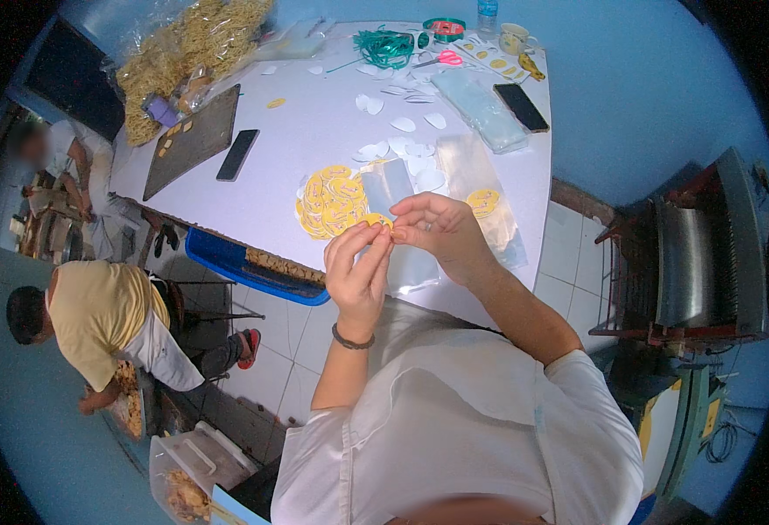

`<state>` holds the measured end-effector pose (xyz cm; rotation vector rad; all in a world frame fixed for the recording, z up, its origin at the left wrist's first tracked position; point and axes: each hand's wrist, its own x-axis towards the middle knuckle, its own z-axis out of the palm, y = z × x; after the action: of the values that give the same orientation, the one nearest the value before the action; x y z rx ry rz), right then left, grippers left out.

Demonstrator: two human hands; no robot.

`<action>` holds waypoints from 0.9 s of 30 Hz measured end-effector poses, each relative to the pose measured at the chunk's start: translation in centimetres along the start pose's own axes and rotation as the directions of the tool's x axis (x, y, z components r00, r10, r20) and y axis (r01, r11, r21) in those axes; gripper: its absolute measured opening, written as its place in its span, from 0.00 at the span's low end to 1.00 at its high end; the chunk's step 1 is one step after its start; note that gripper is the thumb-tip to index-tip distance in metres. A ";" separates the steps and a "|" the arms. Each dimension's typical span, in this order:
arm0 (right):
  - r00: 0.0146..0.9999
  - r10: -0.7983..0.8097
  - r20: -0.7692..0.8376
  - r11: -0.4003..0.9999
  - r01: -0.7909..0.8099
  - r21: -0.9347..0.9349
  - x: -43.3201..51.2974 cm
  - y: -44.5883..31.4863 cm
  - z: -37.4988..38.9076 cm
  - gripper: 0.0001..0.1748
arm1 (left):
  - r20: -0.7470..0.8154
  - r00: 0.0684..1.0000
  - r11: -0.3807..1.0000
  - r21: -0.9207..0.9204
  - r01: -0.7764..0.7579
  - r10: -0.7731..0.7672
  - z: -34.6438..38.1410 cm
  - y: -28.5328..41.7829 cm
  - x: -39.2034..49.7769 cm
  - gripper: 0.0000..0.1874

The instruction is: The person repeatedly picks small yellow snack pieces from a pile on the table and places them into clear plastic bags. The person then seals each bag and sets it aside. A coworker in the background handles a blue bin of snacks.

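In front of my chest, my left hand [358, 269] pinches a yellow oval sticker [379, 218] between thumb and fingers. The thumb and fingertips of my right hand [448, 237] are at the sticker's right edge, partly covering it. Below my hands, a clear plastic bag [414, 270] lies flat on the table. To the left is a heap of yellow oval stickers [332, 200] bearing writing. Another clear bag [460, 161], with a yellow oval sticker [483, 203] on it, lies right of my right hand. White oval paper pieces [429, 179] are scattered beyond my hands.
On the white table [273, 144] lie two phones [237, 155] [521, 107], pink scissors [450, 58], green ribbon [384, 49], a stack of clear bags [479, 111] and bagged noodle-like food [194, 46]. A blue tray [210, 252] sits by the near edge. Two people are at left.
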<state>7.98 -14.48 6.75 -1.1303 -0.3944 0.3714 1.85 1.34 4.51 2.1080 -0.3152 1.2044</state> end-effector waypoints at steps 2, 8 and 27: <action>1.000 0.027 0.015 0.997 -0.028 0.069 0.0 -0.1 -0.1 0.17 | 0.001 1.000 0.999 -0.045 0.025 -0.025 0.1 -0.1 -0.1 0.15; 1.000 -0.018 -0.016 0.994 0.017 -0.106 0.1 0.1 0.0 0.16 | 0.053 0.996 0.992 0.099 -0.075 0.070 -0.2 -0.3 -0.1 0.16; 0.975 -0.222 -0.007 0.943 0.213 -0.256 0.4 2.6 -1.0 0.14 | 0.158 0.978 0.959 0.227 -0.168 0.133 1.0 0.0 -1.3 0.18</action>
<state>8.59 -14.14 4.05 -1.3265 -0.5418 0.1067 1.83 0.53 3.10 2.4229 -0.4194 1.2337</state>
